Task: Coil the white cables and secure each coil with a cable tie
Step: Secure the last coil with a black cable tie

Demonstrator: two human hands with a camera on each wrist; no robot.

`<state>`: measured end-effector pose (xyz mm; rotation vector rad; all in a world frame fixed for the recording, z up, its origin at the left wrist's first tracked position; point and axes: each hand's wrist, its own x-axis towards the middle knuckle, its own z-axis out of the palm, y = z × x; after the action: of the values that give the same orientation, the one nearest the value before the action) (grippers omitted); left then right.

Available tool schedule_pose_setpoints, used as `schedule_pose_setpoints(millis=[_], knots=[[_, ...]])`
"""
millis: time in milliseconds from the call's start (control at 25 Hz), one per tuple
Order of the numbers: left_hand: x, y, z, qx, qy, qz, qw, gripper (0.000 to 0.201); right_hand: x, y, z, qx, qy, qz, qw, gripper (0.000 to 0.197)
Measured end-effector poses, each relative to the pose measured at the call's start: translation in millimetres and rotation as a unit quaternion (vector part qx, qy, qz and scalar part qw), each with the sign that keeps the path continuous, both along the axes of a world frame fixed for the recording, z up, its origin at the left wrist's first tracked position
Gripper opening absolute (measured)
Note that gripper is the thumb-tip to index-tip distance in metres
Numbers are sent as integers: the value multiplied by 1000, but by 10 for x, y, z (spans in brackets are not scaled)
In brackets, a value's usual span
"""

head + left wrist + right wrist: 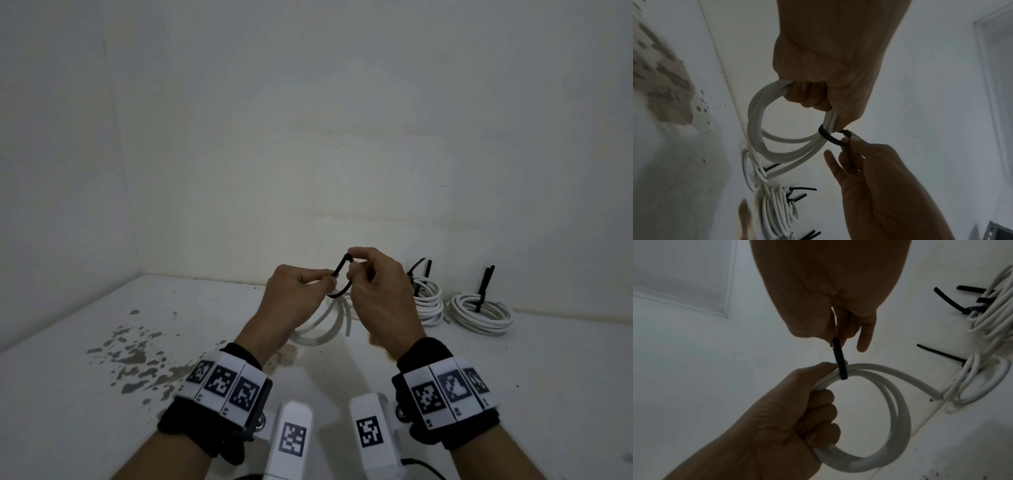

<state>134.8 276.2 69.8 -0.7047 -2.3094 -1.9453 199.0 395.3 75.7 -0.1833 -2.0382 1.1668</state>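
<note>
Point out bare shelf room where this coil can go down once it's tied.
Bare white shelf surface lies between the left wall corner and the left hand, behind the grey stain patch. It is crowded at right: two tied white cable coils sit against the back wall.

A white table (102, 411) is seen, set into a corner where two pale walls meet. Dark wet-looking spots (137, 359) are spread over its left part. Two tied bundles of white cable are laid on the table at the right, close to the back wall. The nearer bundle (426, 303) is bound with black ties whose ends are stuck up. The far right bundle (483, 313) is laid just beside it, flat on the table, and a black tie (484, 286) is stood up from it too. Whether the two bundles are touching cannot be told.
</note>
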Motion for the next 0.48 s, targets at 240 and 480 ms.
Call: schedule_pose_setpoints(millis=[240,480], knots=[[-41,-79,34,-51,38,-4,998,13,39,51,43,70,-43,9,997,20],[-65,-118,117,-63,73,17,995,12,77,-64,38,65,23,-10,998,16]])
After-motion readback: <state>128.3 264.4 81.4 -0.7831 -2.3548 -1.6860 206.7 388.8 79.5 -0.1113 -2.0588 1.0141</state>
